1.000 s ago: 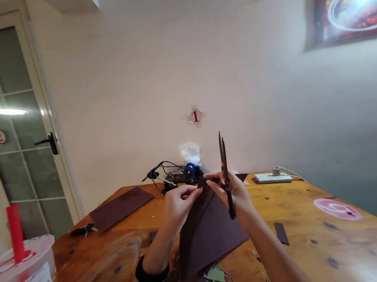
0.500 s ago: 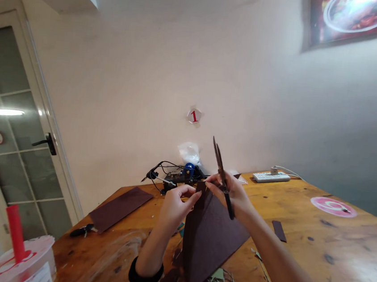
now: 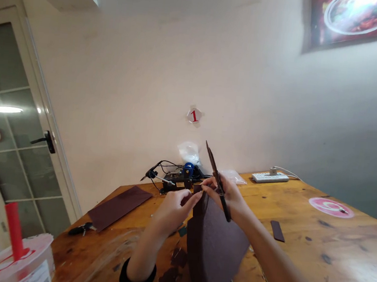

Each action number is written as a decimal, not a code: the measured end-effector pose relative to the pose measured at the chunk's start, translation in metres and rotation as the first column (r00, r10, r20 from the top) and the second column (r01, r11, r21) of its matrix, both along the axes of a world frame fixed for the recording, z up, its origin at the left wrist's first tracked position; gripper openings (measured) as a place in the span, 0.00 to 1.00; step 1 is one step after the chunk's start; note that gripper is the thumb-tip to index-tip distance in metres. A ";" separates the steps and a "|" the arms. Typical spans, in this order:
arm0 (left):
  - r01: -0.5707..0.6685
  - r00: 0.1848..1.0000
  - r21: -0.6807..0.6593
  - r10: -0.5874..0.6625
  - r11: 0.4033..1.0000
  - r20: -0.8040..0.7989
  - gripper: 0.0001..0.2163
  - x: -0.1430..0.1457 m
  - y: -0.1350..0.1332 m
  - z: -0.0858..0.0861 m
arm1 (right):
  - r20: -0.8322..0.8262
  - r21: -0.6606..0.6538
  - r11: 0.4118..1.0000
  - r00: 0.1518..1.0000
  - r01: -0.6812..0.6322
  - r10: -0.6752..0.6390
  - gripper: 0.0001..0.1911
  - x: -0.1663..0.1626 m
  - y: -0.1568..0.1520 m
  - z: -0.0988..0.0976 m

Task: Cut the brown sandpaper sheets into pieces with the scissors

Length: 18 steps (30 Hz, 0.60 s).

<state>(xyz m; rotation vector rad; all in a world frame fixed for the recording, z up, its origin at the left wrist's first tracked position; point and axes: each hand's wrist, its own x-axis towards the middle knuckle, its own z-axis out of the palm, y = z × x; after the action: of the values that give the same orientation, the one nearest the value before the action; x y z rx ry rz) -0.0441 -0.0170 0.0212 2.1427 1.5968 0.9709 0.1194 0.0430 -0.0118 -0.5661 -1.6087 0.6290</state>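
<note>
A large dark brown sheet (image 3: 219,252), its material unclear, hangs curved below both hands over the table. My left hand (image 3: 174,209), with a black band on its wrist, pinches the sheet's top edge between thumb and fingers. Right beside it, my right hand (image 3: 231,199) holds a pair of dark scissors (image 3: 213,161) with the blades pointing up and away from the sheet. The right thumb and a fingertip also pinch the sheet's top corner, almost touching the left fingertips. Small dark brown scraps (image 3: 169,279) lie on the table under the left forearm.
On the wooden table (image 3: 296,269) lie another brown sheet (image 3: 121,208), keys (image 3: 81,228), a small brown strip (image 3: 277,231) and a power strip (image 3: 270,178). Black cabled equipment (image 3: 177,180) stands by the wall. A white tub (image 3: 36,262) with a red handle is at left.
Both hands have shifted slightly left, and the scissors have tilted further left. The sheet has sagged into a deeper curve, covering the green scraps below it.
</note>
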 end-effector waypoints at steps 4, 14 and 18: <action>0.069 0.997 -0.042 -0.070 0.997 -0.024 0.20 -0.001 -0.007 0.005 | 0.054 -0.048 0.998 0.997 -0.045 0.047 0.09 0.002 -0.003 0.001; 0.096 0.992 -0.386 -0.121 0.917 -0.040 0.22 -0.013 -0.010 0.001 | 0.138 -0.078 0.982 0.974 -0.171 0.181 0.07 -0.003 -0.009 -0.004; 0.197 0.971 -0.467 -0.238 0.862 -0.031 0.23 -0.018 -0.009 0.000 | 0.169 -0.091 0.981 0.968 -0.173 0.186 0.07 -0.004 -0.012 -0.005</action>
<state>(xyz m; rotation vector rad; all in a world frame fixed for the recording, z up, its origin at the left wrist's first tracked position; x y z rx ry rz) -0.0617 -0.0258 0.0216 1.9854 1.4043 0.3763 0.1152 0.0310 -0.0173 -0.5479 -1.8238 0.7955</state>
